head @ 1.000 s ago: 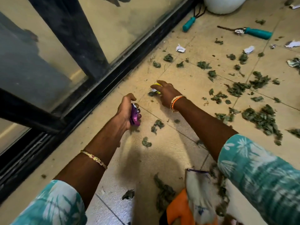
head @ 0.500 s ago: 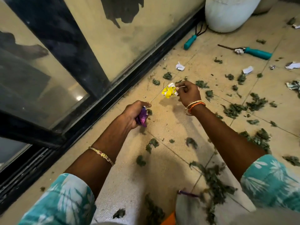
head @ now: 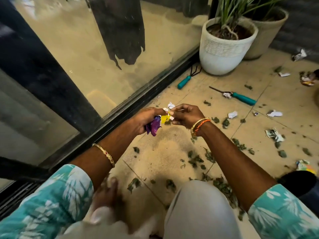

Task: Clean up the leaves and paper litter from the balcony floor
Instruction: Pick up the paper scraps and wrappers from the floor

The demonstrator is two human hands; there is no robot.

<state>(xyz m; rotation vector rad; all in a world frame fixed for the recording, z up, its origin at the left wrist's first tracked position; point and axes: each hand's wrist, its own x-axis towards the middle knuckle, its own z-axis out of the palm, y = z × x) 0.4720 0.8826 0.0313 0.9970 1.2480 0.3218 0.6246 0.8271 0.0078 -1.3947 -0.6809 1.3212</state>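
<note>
My left hand (head: pixel 146 119) grips a crumpled purple wrapper (head: pixel 154 127) above the floor by the glass door. My right hand (head: pixel 187 115) meets it and pinches a yellow and white wrapper (head: pixel 166 117) against the left fingers. Green leaf bits (head: pixel 196 160) lie scattered over the beige floor tiles (head: pixel 160 157), with more leaves (head: pixel 239 145) to the right. White paper scraps (head: pixel 232 115) and another scrap (head: pixel 274 113) lie further right. A crumpled printed paper (head: pixel 274 134) rests on the tiles.
A white plant pot (head: pixel 222 54) and a beige pot (head: pixel 265 33) stand at the back. A teal-handled rake (head: pixel 185 81) and a teal-handled tool (head: pixel 241 98) lie on the floor. The black door frame (head: pixel 120 111) runs along the left. A dark bin (head: pixel 300 185) sits at right.
My right hand lifted the yellow wrapper off the floor and brought it to my left hand. The view rose, so the plant pots show.
</note>
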